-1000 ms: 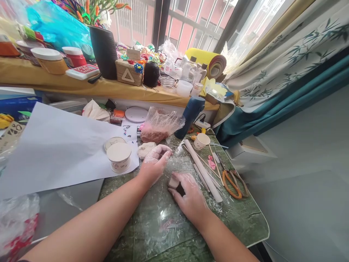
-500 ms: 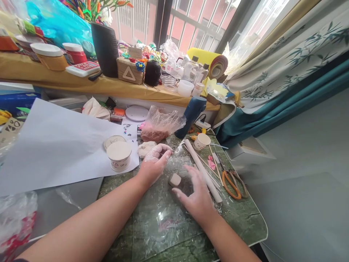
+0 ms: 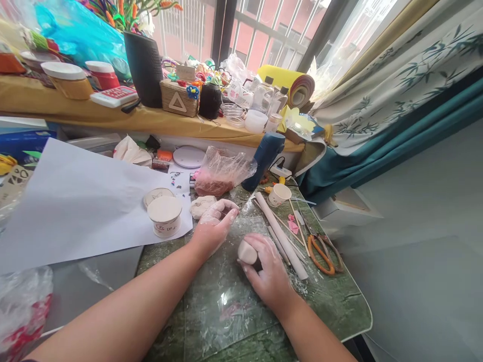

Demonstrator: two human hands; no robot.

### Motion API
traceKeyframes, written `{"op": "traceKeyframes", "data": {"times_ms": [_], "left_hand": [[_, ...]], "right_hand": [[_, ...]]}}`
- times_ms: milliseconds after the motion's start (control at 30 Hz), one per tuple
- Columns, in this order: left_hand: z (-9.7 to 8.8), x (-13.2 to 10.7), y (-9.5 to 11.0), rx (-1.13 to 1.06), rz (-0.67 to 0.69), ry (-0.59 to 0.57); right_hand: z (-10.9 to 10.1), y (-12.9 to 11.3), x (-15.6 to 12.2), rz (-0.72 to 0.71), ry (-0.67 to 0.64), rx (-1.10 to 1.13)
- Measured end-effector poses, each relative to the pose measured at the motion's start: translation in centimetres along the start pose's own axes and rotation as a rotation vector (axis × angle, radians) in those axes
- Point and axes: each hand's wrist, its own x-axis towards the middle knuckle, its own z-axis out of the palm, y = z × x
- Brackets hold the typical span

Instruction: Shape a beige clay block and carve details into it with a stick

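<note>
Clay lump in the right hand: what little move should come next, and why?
Probably press the clay lump down flat on the clear plastic sheet with the right hand. The lump looks thick and rounded, the right hand cups it, and the left hand rests on the sheet beside it.

A glossy, marble-patterned green tabletop [image 3: 332, 301] is gleaming under wrinkled clear plastic film [image 3: 226, 301]. A matt, smooth clay lump [image 3: 247, 252] is sitting beside matt white paper [image 3: 83, 206].

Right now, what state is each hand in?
Left hand: curled shut, resting on the plastic film.
Right hand: closed around the pale clay lump.
</note>
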Motion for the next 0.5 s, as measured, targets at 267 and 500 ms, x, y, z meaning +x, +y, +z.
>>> {"op": "traceKeyframes", "data": {"times_ms": [267,500], "left_hand": [[0.0,-1.2,1.1,-0.049,-0.092,-0.486],[0.6,-1.0,0.5,0.148,-0.079,-0.451]], "right_hand": [[0.4,0.5,-0.3,0.171,0.320,0.057],[0.8,1.0,-0.5,0.270,0.264,0.191]]}}
